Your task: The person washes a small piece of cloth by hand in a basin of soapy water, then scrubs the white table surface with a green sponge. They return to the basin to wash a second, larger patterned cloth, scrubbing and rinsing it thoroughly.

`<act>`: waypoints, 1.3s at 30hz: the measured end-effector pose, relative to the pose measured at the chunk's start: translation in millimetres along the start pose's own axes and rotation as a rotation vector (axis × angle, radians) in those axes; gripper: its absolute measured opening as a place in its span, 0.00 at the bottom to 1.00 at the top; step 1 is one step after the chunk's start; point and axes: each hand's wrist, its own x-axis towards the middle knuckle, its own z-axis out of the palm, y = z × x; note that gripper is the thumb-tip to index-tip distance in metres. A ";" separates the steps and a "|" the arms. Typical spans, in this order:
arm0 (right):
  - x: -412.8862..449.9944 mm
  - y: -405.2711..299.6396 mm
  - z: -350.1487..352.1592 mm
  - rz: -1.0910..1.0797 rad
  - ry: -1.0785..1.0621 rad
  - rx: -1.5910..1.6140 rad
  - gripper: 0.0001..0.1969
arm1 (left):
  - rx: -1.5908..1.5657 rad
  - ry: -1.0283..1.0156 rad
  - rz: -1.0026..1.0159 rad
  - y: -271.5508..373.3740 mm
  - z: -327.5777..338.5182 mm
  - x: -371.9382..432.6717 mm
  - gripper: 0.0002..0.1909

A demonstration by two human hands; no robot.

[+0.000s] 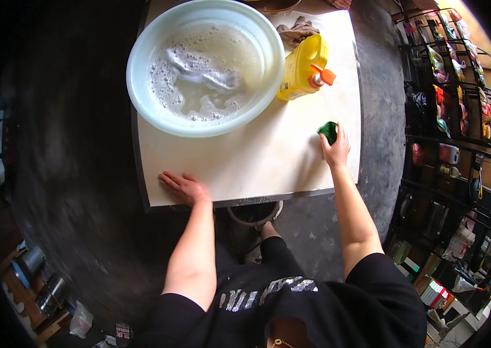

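My right hand point(336, 145) grips a green scouring pad point(328, 131) over the right side of the white tabletop point(245, 169). Flat on the near left corner of that tabletop rests my left hand point(185, 187), with nothing in it. A large pale blue plastic basin point(210, 129) stands at the far left, holding cloudy, sudsy water. A white cloth point(210, 78) lies partly sunk in the foam. Just right of the basin is a yellow detergent jug point(299, 71) with an orange pump top point(324, 77).
A crumpled brown cloth point(297, 31) lies behind the jug, near a brown bowl point(271, 6). Under the table's front edge shows a round rim point(256, 219). Black shelving point(450, 143) with packets and utensils runs along the right. Metal pots point(51, 293) stand at lower left.
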 end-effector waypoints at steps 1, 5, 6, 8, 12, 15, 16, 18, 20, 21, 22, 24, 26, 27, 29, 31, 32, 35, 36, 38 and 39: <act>17.6 -10.7 2.6 -0.050 0.046 0.021 0.31 | 0.082 0.002 -0.006 8.4 3.7 -6.1 0.32; 129.4 -24.4 16.6 -0.280 0.146 0.082 0.18 | 0.157 -0.053 -0.026 34.8 -11.5 -12.6 0.33; 159.2 -38.3 20.3 -0.277 0.041 0.072 0.15 | 0.182 -0.049 -0.038 28.6 -15.8 -12.9 0.33; 209.9 -37.1 35.2 -0.236 -0.156 -0.050 0.15 | 0.165 -0.039 -0.004 32.9 -9.9 -10.7 0.33; 241.8 2.1 70.7 -0.142 -0.421 -0.319 0.14 | 0.162 -0.020 0.021 36.4 -2.1 -14.7 0.32; 238.4 7.1 95.1 -0.152 -0.442 -0.344 0.13 | 0.145 -0.001 0.023 27.5 -7.7 -11.6 0.32; 239.2 12.4 99.1 -0.160 -0.436 -0.344 0.13 | 0.129 0.005 0.021 28.9 -8.6 -10.5 0.32; 235.8 28.1 100.3 -0.169 -0.425 -0.317 0.13 | 0.110 0.005 0.013 31.7 -11.2 -10.2 0.32; 234.2 49.9 94.0 -0.171 -0.401 -0.277 0.13 | 0.083 -0.011 0.014 38.7 -11.3 -10.7 0.32; 232.3 63.8 85.6 -0.172 -0.370 -0.228 0.13 | 0.071 -0.016 0.008 43.1 -10.0 -12.1 0.32; 231.8 80.4 72.0 -0.161 -0.326 -0.155 0.13 | 0.068 -0.028 0.018 47.9 -7.7 -13.4 0.32; 221.8 89.1 40.2 0.115 -0.296 0.283 0.13 | 0.089 -0.034 0.017 44.2 -10.0 -12.6 0.32; 185.6 29.4 -5.8 0.477 -0.042 0.999 0.11 | 0.130 -0.010 0.017 25.6 -21.8 -6.7 0.33; 164.7 -12.3 -45.5 0.420 0.088 1.168 0.13 | 0.134 -0.007 0.008 23.7 -23.5 -6.0 0.33; 138.9 -42.1 -121.0 -0.028 -0.127 1.312 0.18 | 0.126 -0.025 0.012 30.3 -20.2 -6.9 0.33; 125.5 -112.4 -185.3 -0.377 -0.205 1.250 0.18 | 0.092 -0.041 0.013 41.1 -12.4 -10.9 0.33; 120.9 -128.4 -202.5 -0.541 -0.151 1.074 0.18 | 0.092 -0.036 0.011 41.1 -12.5 -11.0 0.33; 104.2 -151.4 -229.2 -0.388 -0.128 1.523 0.22 | 0.103 -0.013 0.019 37.4 -17.5 -8.7 0.33; 103.8 -159.3 -240.4 -0.377 -0.238 1.740 0.23 | 0.095 -0.016 0.014 39.7 -17.8 -9.5 0.33; 90.3 -202.4 -241.5 -0.223 -0.373 2.082 0.23 | 0.105 -0.018 0.023 36.6 -19.0 -7.9 0.33; 91.8 -217.2 -238.0 -0.267 -0.424 2.120 0.24 | 0.096 -0.019 0.019 37.3 -18.1 -8.0 0.33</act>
